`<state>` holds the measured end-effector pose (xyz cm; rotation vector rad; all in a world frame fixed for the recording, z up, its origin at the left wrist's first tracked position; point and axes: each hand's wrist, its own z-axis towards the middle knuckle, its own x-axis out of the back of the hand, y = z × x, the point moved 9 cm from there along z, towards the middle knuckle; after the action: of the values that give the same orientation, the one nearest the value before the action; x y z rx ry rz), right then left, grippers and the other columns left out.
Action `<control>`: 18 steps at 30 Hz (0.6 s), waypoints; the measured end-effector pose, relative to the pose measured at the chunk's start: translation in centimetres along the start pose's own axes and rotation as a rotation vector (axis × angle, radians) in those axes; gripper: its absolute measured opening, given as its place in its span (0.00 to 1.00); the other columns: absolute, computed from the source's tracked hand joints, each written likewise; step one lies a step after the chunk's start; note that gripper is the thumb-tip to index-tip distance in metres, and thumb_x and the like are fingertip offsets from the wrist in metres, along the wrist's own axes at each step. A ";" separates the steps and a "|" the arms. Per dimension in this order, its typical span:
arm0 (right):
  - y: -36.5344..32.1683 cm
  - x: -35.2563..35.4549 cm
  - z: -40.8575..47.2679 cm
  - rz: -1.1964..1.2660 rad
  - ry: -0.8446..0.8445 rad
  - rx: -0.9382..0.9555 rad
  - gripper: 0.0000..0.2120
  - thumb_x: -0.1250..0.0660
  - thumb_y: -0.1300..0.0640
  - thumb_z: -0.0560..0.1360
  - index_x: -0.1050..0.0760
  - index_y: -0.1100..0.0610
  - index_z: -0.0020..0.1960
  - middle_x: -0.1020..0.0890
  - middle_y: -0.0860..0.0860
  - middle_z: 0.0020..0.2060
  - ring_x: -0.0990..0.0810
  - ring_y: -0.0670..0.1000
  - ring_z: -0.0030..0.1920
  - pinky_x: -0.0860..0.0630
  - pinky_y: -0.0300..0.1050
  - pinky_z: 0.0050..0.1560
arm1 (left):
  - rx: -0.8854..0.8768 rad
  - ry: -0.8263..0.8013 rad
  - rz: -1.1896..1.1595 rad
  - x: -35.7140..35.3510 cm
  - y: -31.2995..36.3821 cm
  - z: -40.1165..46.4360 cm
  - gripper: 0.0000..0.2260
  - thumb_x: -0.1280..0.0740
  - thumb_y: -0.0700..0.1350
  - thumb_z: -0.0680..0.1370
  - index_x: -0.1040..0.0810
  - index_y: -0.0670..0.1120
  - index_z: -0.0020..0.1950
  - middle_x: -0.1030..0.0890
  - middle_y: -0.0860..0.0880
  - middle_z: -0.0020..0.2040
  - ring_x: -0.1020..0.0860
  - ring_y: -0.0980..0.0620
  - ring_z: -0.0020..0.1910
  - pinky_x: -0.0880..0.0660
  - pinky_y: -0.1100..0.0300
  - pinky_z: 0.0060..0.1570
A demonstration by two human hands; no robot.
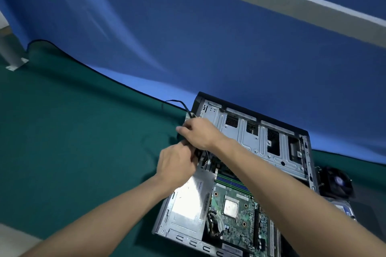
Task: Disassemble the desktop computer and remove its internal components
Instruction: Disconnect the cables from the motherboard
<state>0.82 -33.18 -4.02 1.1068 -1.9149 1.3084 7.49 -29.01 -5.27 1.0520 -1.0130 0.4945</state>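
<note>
Fingers [183, 131] seemingly grip cable [181, 104] beside case [261, 131]

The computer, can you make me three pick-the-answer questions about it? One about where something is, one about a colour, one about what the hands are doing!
1. Where is the black fan?
A. On the cloth, right of the case
B. Inside the case
C. In a hand

2. What colour is the table cloth?
A. Red
B. Green
C. Yellow

3. What are the hands doing?
A. Resting flat on the cloth
B. Both working at the black cables by the case's left edge
C. Lifting the whole case

Answers:
1. A, the fan lies outside the computer case, on its right.
2. B, the cloth under the case is dark green.
3. B, the left hand and right hand meet at the cables.
</note>
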 end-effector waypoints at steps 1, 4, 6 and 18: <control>-0.3 0.1 -0.2 -0.004 -0.013 0.011 0.19 0.41 0.45 0.79 0.20 0.59 0.51 0.17 0.56 0.48 0.21 0.55 0.49 0.24 0.49 0.54 | 0.000 0.003 -0.007 0.1 0.0 0.0 0.07 0.37 0.46 0.74 0.22 0.47 0.46 0.20 0.48 0.45 0.22 0.43 0.41 0.37 0.57 0.35; -0.5 1.4 -1.0 0.043 0.023 0.037 0.20 0.42 0.46 0.79 0.20 0.61 0.45 0.17 0.56 0.41 0.20 0.56 0.44 0.23 0.51 0.50 | 0.004 -0.016 0.029 0.2 0.1 0.0 0.06 0.38 0.47 0.74 0.23 0.47 0.44 0.21 0.49 0.44 0.22 0.43 0.41 0.39 0.57 0.34; 0.1 2.6 -2.0 0.125 0.097 0.023 0.19 0.43 0.50 0.80 0.20 0.60 0.41 0.17 0.54 0.35 0.19 0.54 0.40 0.22 0.52 0.48 | -0.043 -0.011 0.090 0.6 0.6 -0.1 0.05 0.35 0.47 0.73 0.23 0.46 0.42 0.21 0.49 0.41 0.22 0.45 0.39 0.38 0.57 0.32; 13.1 0.8 -11.3 0.348 0.192 -0.280 0.18 0.40 0.53 0.79 0.24 0.58 0.33 0.20 0.51 0.28 0.23 0.50 0.30 0.23 0.47 0.36 | -0.696 -0.062 0.086 -1.5 9.6 -1.8 0.09 0.28 0.43 0.69 0.26 0.46 0.32 0.26 0.50 0.30 0.26 0.51 0.29 0.29 0.60 0.25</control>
<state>-10.92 -20.51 -5.32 0.5074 -2.1240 1.2196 0.27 -22.88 -2.25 0.4045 -1.1699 0.1489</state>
